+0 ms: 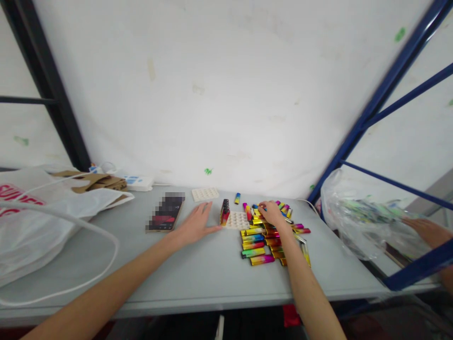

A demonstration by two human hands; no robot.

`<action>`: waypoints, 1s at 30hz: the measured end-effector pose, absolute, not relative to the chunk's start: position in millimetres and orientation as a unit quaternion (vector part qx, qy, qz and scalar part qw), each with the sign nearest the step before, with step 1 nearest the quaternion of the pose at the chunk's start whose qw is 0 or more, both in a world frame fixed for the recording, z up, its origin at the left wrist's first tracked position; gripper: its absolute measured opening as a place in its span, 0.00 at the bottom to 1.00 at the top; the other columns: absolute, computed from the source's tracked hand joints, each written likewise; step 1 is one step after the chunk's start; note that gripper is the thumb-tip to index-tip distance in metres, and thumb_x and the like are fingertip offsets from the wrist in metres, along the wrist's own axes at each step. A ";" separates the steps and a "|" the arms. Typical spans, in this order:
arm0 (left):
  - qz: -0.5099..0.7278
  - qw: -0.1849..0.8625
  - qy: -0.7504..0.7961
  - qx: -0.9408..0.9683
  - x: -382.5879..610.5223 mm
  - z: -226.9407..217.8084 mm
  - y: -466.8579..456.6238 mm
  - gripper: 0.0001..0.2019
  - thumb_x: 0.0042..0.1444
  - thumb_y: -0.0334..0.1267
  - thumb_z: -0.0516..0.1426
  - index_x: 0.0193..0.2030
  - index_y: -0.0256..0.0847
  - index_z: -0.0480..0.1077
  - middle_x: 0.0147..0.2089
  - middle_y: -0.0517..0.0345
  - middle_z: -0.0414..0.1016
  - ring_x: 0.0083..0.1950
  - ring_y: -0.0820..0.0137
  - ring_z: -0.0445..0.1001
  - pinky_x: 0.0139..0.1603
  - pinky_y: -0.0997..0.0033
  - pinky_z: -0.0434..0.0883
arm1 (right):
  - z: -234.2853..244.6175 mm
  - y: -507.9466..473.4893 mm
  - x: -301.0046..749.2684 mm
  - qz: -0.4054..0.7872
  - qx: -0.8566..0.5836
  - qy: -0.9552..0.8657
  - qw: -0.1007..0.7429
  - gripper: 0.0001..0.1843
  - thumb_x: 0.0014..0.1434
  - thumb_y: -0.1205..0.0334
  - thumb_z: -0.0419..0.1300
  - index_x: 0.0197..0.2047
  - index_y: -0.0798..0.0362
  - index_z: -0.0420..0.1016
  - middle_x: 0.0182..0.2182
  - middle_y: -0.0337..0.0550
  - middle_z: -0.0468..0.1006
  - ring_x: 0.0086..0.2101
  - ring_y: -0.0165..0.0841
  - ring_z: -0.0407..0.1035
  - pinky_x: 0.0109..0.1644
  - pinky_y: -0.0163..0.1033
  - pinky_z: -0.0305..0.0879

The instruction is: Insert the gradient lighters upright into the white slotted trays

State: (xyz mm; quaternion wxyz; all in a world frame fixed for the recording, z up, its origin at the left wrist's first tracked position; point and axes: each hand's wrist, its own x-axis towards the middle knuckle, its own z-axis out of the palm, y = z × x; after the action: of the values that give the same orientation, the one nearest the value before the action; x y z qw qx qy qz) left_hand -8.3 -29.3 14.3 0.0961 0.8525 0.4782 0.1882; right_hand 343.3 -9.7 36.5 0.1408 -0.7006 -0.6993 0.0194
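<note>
My left hand (pixel 198 223) rests beside the white tray, fingers stretched out and thumb pointing at its left edge. This tray (pixel 238 220) has rows of small holes, and a row of dark-topped lighters (pixel 225 213) stands upright along its left side. To the right lies a heap of shiny lighters (pixel 257 245) in yellow, red, green, blue and pink. My right hand (pixel 272 212) is over the back of this heap, its fingers curled down and closed on a lighter (pixel 255 208) that they partly hide.
A single blue and yellow lighter (pixel 237 198) lies behind the tray. Further left are a second white tray (pixel 205 194), a phone (pixel 165 212), a white plastic bag (pixel 42 208) and a looping white cable (pixel 116 250). A blue metal frame (pixel 357 127) borders the right; another person's arm (pixel 430 231) is beyond it.
</note>
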 end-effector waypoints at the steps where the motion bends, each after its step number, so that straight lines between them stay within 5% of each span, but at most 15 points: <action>1: 0.197 0.113 0.462 0.857 -7.9 10.3 -26.2 0.50 0.63 0.67 0.58 0.78 0.29 0.54 0.80 0.26 0.56 0.80 0.43 0.59 0.78 0.49 0.59 | 37.0 -9.9 344.0 0.023 -0.699 -0.701 0.144 0.15 0.72 0.64 0.60 0.54 0.59 0.85 0.53 0.57 0.86 0.57 0.45 0.76 0.63 0.41 0.64; 11: 0.233 0.144 0.404 0.873 -1.7 -0.3 -10.7 0.43 0.62 0.65 0.62 0.73 0.34 0.62 0.75 0.31 0.65 0.76 0.45 0.66 0.77 0.48 0.62 | 37.3 -14.3 346.6 0.034 -0.694 -0.689 0.206 0.10 0.65 0.62 0.69 0.49 0.55 0.85 0.47 0.52 0.87 0.49 0.42 0.80 0.56 0.42 0.70; 20: 0.246 0.114 0.394 0.878 6.2 0.7 -6.5 0.38 0.58 0.66 0.65 0.65 0.39 0.74 0.67 0.35 0.73 0.69 0.43 0.72 0.72 0.48 0.68 | 49.2 -15.4 339.5 0.005 -0.701 -0.653 0.287 0.11 0.67 0.68 0.61 0.49 0.55 0.84 0.43 0.50 0.87 0.48 0.41 0.80 0.59 0.45 0.70; 30: 0.250 0.109 0.405 0.873 10.1 -0.2 -7.4 0.36 0.60 0.65 0.65 0.64 0.38 0.74 0.66 0.35 0.73 0.68 0.44 0.72 0.73 0.47 0.67 | 39.6 -11.3 322.7 0.160 -0.625 -0.625 0.440 0.12 0.66 0.63 0.57 0.43 0.52 0.83 0.46 0.49 0.87 0.51 0.41 0.78 0.61 0.46 0.71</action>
State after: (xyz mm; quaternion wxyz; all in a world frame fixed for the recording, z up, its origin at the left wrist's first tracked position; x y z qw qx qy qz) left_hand 10.1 -7.4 -0.2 0.1094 0.8726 0.4054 0.2496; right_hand 322.7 -11.3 39.6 0.4395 -0.6250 -0.6248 0.1605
